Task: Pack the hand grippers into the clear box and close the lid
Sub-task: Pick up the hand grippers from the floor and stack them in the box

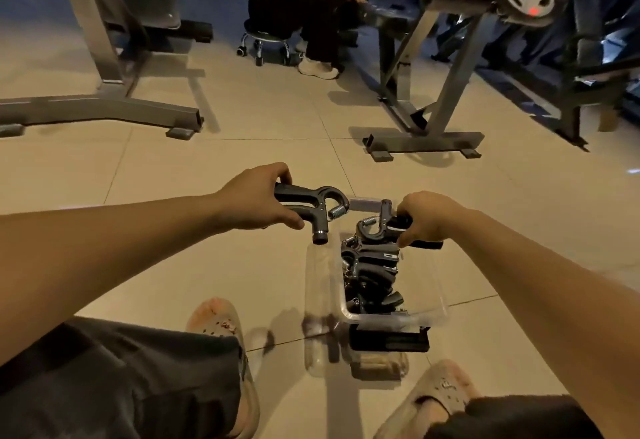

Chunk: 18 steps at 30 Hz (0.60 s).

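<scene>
A clear plastic box [434, 310] stands on the tiled floor between my feet, with several black hand grippers [370, 276] stacked in its left half. My left hand [258, 201] is shut on a black hand gripper [311, 206], held in the air just left of the box's far end. My right hand [427, 220] is shut on another black hand gripper [381, 229], which it holds over the far end of the box, above the stack. The clear lid [317, 300] lies beside the box on the left, with a black latch [389, 340] at the near end.
Grey steel frames of gym machines stand on the floor at the far left [104, 106] and far right [426, 140]. A person sits on a wheeled stool [265, 42] at the back. My two feet in beige clogs [221, 321] flank the box's near end.
</scene>
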Available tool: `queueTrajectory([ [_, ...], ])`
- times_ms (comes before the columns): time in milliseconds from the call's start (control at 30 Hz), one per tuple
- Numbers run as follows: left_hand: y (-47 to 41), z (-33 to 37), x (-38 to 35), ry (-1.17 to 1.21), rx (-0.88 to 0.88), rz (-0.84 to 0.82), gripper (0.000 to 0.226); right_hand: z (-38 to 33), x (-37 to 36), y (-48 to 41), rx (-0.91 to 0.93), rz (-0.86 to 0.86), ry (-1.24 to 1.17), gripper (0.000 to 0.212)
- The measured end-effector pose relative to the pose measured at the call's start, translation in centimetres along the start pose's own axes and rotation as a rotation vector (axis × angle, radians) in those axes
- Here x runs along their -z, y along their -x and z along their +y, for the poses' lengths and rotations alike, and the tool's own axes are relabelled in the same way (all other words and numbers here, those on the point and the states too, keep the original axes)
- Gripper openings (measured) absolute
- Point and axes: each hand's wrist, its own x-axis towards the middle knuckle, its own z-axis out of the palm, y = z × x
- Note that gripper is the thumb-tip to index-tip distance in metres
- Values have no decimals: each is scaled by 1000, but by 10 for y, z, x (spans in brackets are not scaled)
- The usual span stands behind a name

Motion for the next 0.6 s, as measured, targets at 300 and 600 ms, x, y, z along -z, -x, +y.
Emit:
queueTrajectory([
  [300, -73, -1, -35, -132, 35, -77, 54, 32, -64, -92, 48, -45, -29, 47],
  [600, -136, -12, -35, -268, 78, -133, 53, 42, -120, -158, 119, -118, -55, 54],
])
